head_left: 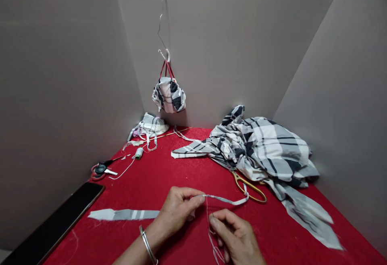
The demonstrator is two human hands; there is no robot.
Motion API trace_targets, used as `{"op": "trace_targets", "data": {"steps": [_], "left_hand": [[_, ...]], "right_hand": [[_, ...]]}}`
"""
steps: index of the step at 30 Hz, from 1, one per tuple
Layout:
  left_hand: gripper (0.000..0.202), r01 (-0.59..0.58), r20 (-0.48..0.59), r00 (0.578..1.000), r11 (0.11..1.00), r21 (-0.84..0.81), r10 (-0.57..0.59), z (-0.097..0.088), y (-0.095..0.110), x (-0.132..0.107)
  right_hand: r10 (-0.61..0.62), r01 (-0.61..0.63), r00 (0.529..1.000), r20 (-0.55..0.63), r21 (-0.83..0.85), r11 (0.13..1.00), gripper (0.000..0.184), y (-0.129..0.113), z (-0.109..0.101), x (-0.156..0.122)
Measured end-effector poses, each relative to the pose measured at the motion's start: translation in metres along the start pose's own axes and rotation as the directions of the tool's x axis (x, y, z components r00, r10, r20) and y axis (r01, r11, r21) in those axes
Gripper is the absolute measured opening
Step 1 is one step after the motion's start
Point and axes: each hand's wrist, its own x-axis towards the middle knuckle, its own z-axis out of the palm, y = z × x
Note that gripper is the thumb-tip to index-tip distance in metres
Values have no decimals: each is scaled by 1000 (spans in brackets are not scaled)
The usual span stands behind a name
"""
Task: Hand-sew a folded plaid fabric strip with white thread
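I have the wide strip (121, 215) lying on the red table (187, 168), just left of my left hand (178, 210), which pinches a narrow strip (226, 199) above it. Slightly apart, my right hand (234, 236) pinches white thread (208, 226), near gold scissors (248, 188).

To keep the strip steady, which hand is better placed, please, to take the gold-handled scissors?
Probably the right hand, despite its thread: it is nearer the gold-handled scissors, while the left hand pinches the fabric strip.

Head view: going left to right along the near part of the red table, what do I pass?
Black flat device, checked fabric strip, left hand pinching a narrow strip, right hand pinching white thread, checked cloth end.
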Motion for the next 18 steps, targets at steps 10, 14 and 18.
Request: {"op": "trace_targets", "data": {"steps": [10, 14, 18], "left_hand": [[28, -23, 29, 999, 998, 57, 21, 3, 4, -4], [29, -17, 18, 1000, 998, 68, 16, 4, 5, -3], [28, -4, 14, 1000, 998, 63, 4, 3, 4, -1]], "right_hand": [[-18, 22, 998, -64, 62, 998, 46, -2, 6, -2], [4, 1, 998, -66, 75, 997, 47, -2, 7, -2], [21, -18, 999, -47, 63, 998, 49, -3, 6, -1]]}}
